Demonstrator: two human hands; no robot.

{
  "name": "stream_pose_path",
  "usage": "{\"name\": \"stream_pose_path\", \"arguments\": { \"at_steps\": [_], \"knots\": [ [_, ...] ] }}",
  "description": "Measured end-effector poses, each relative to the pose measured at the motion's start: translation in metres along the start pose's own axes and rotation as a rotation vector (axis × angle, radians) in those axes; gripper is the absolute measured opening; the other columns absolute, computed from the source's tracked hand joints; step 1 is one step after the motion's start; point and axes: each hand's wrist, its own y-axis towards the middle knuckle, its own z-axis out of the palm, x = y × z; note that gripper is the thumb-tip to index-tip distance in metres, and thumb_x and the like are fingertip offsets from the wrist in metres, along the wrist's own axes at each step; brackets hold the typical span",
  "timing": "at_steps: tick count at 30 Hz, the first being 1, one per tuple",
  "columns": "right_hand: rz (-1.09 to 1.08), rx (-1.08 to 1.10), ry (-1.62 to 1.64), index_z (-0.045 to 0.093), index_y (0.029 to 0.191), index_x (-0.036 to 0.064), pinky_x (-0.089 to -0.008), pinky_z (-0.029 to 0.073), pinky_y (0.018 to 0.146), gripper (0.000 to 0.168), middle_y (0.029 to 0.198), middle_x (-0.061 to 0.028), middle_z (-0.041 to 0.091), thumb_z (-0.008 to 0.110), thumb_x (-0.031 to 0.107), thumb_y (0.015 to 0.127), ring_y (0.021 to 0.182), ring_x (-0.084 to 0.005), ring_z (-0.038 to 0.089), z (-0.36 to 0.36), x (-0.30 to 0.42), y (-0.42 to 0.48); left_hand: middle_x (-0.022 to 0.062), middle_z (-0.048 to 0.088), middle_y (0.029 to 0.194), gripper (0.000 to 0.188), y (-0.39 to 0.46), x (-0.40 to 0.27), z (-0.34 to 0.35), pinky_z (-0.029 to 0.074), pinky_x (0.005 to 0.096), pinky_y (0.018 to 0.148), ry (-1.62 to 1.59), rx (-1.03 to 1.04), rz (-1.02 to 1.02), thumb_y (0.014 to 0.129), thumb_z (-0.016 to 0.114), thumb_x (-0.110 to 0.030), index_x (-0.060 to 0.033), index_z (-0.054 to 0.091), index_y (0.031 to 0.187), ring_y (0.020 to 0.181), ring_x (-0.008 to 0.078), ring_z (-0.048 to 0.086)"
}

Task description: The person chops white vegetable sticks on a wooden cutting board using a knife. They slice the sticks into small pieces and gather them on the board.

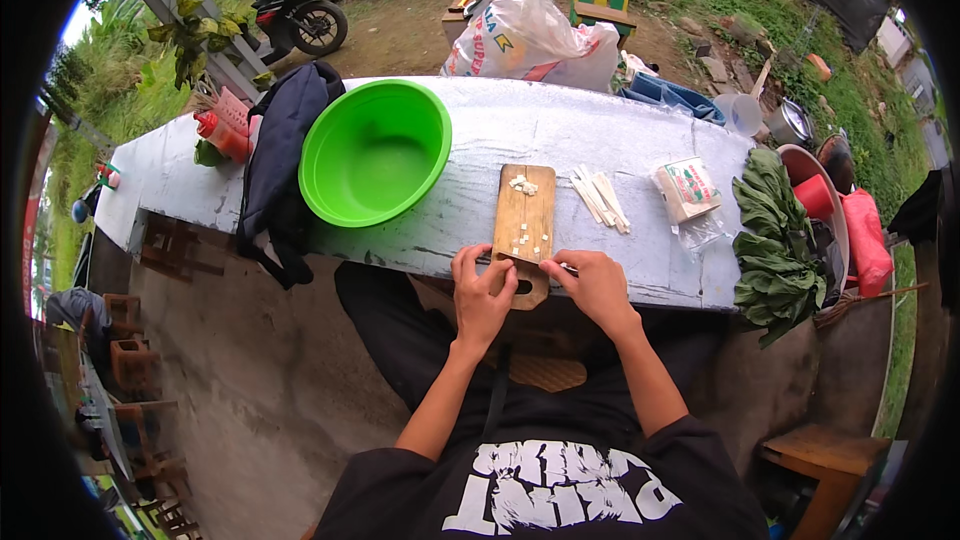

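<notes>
A wooden cutting board (525,214) with a handle hole lies at the table's near edge, its handle reaching over the edge. Small pale cut pieces (523,185) form a little pile at its far end, and several more lie scattered nearer me. My left hand (484,292) is at the board's near left side, fingertips bent close together by a thin dark edge that crosses the board, perhaps a knife blade. At the right end of that edge is my right hand (592,285), thumb and fingers pinched on something mostly hidden. Pale flat strips (600,199) lie right of the board.
A green plastic basin (375,154) and a dark backpack (289,157) stand on the left. A printed plastic packet (686,190), leafy greens (780,247) and a tub holding a red cup (814,196) are on the right. Large white plastic bags (532,45) stand beyond the table.
</notes>
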Motion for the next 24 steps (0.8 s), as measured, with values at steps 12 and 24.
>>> {"name": "stream_pose_path", "arguments": {
  "at_steps": [12,24],
  "knots": [
    [0.028,0.002,-0.01,0.079,0.095,0.012,-0.0441,0.053,0.066,0.033,0.079,-0.0134,0.073,0.068,0.044,0.096,0.075,-0.0352,0.07,-0.012,-0.013,-0.011,0.0154,0.056,0.125,0.014,0.0,0.002,-0.001,0.044,0.0462,0.106,-0.041,0.001,0.012,0.083,0.077,-0.008,-0.0088,0.076,0.097,0.125,0.0364,0.049],
    [0.03,-0.004,-0.022,0.08,0.094,0.012,-0.041,0.051,0.062,0.032,0.072,-0.0125,0.071,0.071,0.042,0.094,0.067,-0.0324,0.068,0.001,-0.006,0.0,0.0154,0.051,0.117,0.025,-0.001,0.002,-0.013,0.042,0.0463,0.107,-0.067,0.094,0.062,0.077,0.08,-0.008,-0.0085,0.074,0.101,0.123,0.0367,0.048]
  ]
}}
